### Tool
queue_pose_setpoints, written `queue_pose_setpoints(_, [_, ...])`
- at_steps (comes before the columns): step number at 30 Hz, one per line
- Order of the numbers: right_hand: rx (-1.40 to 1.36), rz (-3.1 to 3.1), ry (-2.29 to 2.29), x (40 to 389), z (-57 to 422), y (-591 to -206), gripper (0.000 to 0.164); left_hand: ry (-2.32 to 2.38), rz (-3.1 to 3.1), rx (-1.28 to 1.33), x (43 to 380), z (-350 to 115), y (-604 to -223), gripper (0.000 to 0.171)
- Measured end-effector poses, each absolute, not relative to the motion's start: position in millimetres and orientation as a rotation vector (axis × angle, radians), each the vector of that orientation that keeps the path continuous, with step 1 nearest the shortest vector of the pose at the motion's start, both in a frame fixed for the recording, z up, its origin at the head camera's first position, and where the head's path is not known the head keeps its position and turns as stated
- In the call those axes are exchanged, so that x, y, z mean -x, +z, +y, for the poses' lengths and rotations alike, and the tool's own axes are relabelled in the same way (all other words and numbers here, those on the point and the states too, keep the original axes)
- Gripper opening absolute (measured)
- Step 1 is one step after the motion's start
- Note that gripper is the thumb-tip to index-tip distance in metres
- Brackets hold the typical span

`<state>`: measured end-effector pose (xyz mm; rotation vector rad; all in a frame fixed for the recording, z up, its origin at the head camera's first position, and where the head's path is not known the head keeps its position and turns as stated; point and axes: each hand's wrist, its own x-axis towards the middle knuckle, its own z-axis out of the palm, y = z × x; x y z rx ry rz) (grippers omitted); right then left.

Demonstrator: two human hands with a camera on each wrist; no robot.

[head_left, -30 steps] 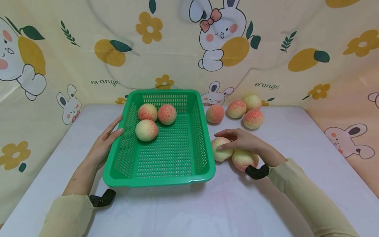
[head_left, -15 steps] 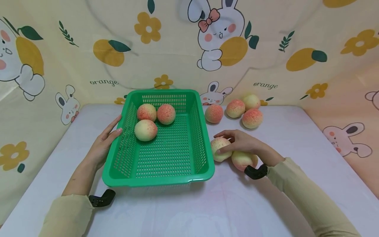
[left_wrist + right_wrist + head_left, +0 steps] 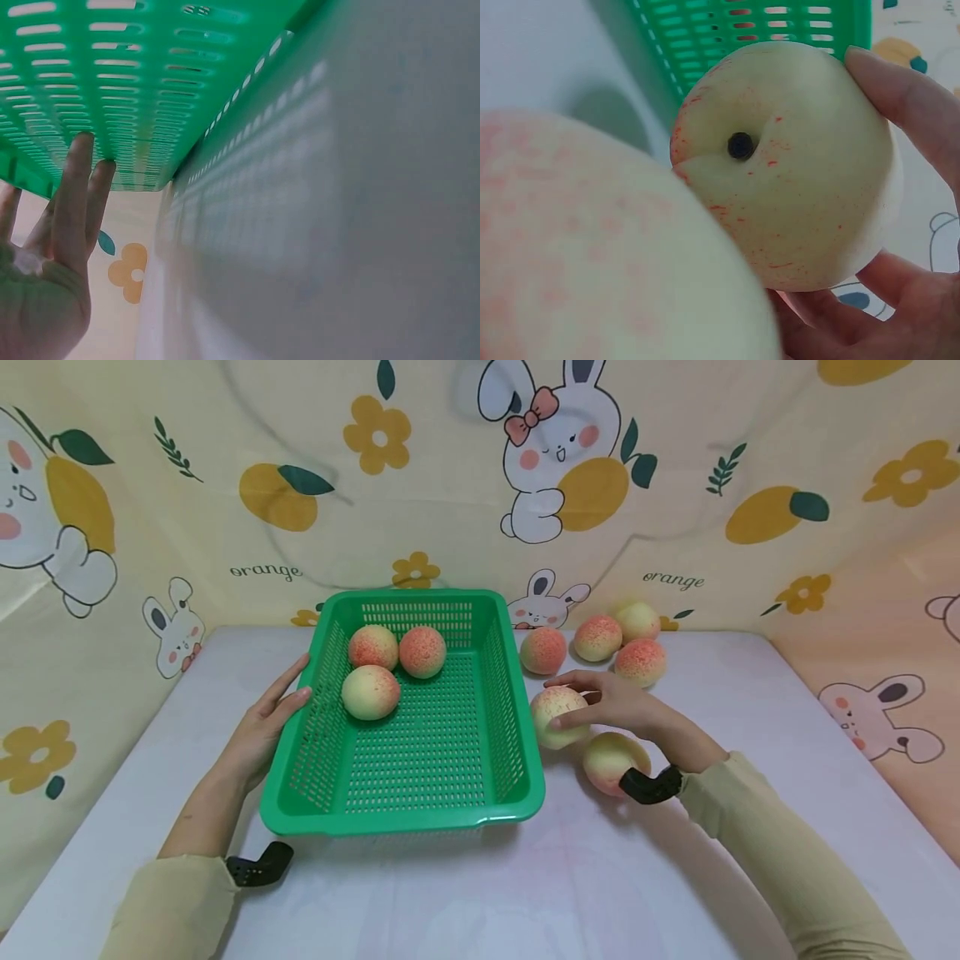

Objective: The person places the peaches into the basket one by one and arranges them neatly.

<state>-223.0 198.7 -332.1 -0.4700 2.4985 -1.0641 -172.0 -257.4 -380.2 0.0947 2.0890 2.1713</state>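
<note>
My right hand (image 3: 618,703) grips a pale yellow peach (image 3: 557,720) with red speckles just off the basket's right side. The right wrist view shows the thumb on one side of this peach (image 3: 795,187) and fingers on the other, with its dark stem pit facing the camera. Below the right wrist lies another pale peach (image 3: 611,762), partly hidden by the black wrist camera. My left hand (image 3: 258,727) rests against the left side of a green plastic basket (image 3: 405,822); its straight fingers (image 3: 75,195) touch the slotted wall in the left wrist view.
Inside the basket, three peaches (image 3: 371,692) sit together toward the back left. Several more peaches (image 3: 597,638) lie at the table's back right. A cloth (image 3: 450,510) printed with rabbits and oranges hangs behind the white table (image 3: 420,902).
The right hand has moved the gripped peach a little up in the view, apart from the peach below it. The left hand and the basket have stayed in place.
</note>
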Motion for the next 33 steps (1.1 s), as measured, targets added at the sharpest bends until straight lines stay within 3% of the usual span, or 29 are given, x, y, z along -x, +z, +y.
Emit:
queue_pose_setpoints(16, [0.42, 2.432, -1.251, 227, 196, -301, 0.063, 2.14, 2.116, -0.076, 171, -257, -379, 0.057])
queue_pose_setpoints(33, [0.492, 2.391, -1.397, 243, 172, -278, 0.054, 2.131, 2.122, -0.085, 173, -256, -379, 0.058])
